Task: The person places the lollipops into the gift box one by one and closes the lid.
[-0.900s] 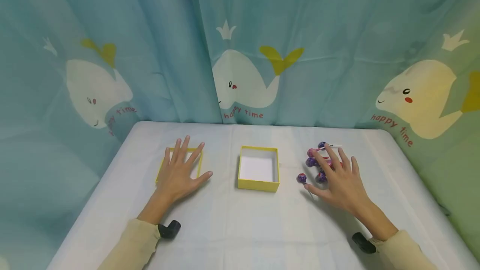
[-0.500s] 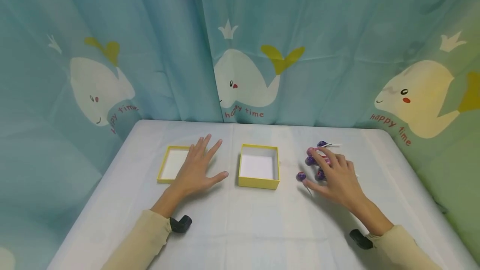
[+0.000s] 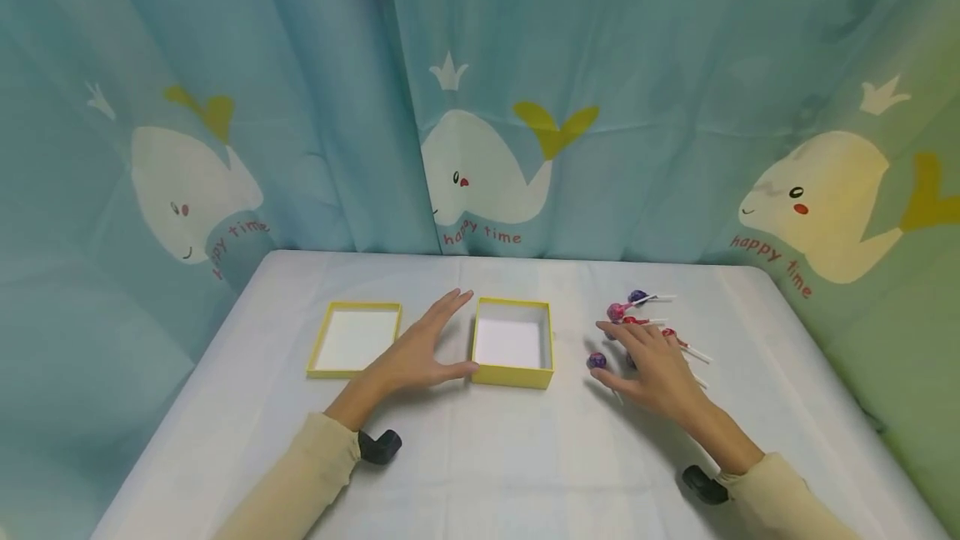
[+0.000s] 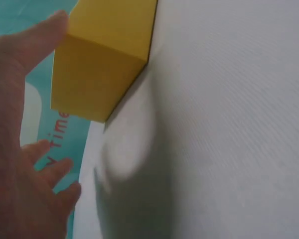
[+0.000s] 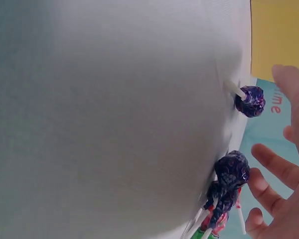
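Observation:
My left hand [image 3: 411, 362] is beside a yellow open box with a white inside [image 3: 513, 377], fingers straight and spread. Its thumb tip reaches the box's front left corner, and the left wrist view shows the thumb overlapping the yellow wall [image 4: 94, 74]. On the right, my right hand [image 3: 654, 372] hovers over several wrapped lollipops, thumb and fingers apart with nothing between them. A lone purple lollipop [image 3: 597, 361] lies by the thumb tip. A pink lollipop [image 3: 617, 312] and a dark blue one [image 3: 638, 297] show beyond the fingers; others are partly hidden under the hand.
A shallow yellow-rimmed box lid [image 3: 347, 344] lies inside up, left of the box. White cloth covers the table [image 3: 495, 457]. Behind it hangs a blue curtain [image 3: 322, 148] with whale prints. A dark device [image 3: 381, 447] sits at my left wrist.
My left hand has moved right, from over the lid to the box's left side. My right hand has shifted slightly left and toward me, uncovering more lollipops. The box and lid keep their places.

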A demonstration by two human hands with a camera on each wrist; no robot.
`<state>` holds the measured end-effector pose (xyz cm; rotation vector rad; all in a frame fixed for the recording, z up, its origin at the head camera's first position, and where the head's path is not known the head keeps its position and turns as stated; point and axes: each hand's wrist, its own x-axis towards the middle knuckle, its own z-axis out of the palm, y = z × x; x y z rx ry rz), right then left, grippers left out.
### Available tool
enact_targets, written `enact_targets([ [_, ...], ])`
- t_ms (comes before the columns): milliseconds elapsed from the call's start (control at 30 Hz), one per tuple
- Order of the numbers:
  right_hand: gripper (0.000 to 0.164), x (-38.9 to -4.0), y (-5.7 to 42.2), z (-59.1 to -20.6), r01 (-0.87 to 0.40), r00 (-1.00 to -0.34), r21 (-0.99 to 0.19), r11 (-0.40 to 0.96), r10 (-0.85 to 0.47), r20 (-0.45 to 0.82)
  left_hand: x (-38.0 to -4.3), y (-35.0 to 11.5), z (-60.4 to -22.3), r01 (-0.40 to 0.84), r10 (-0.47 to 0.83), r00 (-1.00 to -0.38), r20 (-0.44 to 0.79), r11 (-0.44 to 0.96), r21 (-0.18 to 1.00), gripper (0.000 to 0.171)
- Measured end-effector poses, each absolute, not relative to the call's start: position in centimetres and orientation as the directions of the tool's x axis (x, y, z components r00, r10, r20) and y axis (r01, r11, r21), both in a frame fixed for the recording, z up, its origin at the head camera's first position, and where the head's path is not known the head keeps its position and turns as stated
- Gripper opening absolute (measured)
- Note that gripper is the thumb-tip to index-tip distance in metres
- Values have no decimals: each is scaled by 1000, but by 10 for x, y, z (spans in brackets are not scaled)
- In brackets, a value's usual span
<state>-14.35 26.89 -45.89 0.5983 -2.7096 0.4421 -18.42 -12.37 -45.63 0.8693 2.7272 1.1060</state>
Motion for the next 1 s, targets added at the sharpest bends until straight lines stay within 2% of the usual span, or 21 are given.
enact_targets([
  [167,57,-142,265,-461,-438,-865,-231,869,-338,370,-190,-120,-456,471,587,-805,90,539,698,109],
  [433,36,-141,259,-463,-448,-865,-235,863,-351,359,-195,-122,-456,365,585,-810,-30,544,755,106],
  [600,31,-141,255,-463,-410,-892,-233,882,-334,305,-195,-122,-456,332,580,-813,-53,537,775,101],
  [1000,26,-143,252,-463,-377,-908,-219,900,-314,276,-194,-116,-455,316,568,-823,-28,497,808,94],
])
